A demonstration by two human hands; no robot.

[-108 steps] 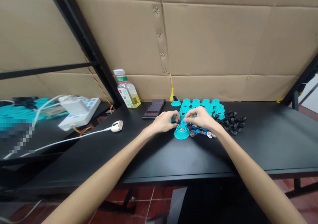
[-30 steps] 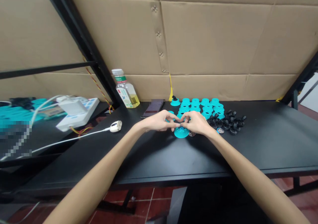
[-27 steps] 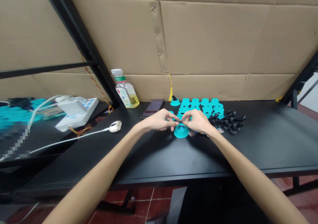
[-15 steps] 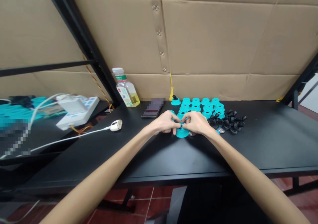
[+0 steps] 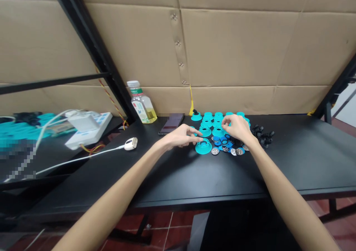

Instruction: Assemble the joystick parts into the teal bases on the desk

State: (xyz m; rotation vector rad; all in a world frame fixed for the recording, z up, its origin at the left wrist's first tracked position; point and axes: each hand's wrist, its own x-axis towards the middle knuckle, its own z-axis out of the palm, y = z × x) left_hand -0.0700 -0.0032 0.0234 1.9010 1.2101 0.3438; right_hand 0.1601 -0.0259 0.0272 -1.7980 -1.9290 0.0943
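The left hand (image 5: 180, 136), open and empty, stretches toward a teal plastic spool (image 5: 203, 147) on the black tabletop (image 5: 289, 162); the right hand (image 5: 236, 127), fingers curled above blue discs (image 5: 217, 139), may or may not grip something.

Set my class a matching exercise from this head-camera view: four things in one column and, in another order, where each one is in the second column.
Column 1
1. left hand
2. right hand
3. plastic bottle of yellow liquid
4. black knobs

Column 2
A. to the right of the rows of turquoise parts
B. over the small blue rings
C. beside the large turquoise flanged part
D. to the left of the phone on the black table

Pairs: 1-C, 2-B, 3-D, 4-A
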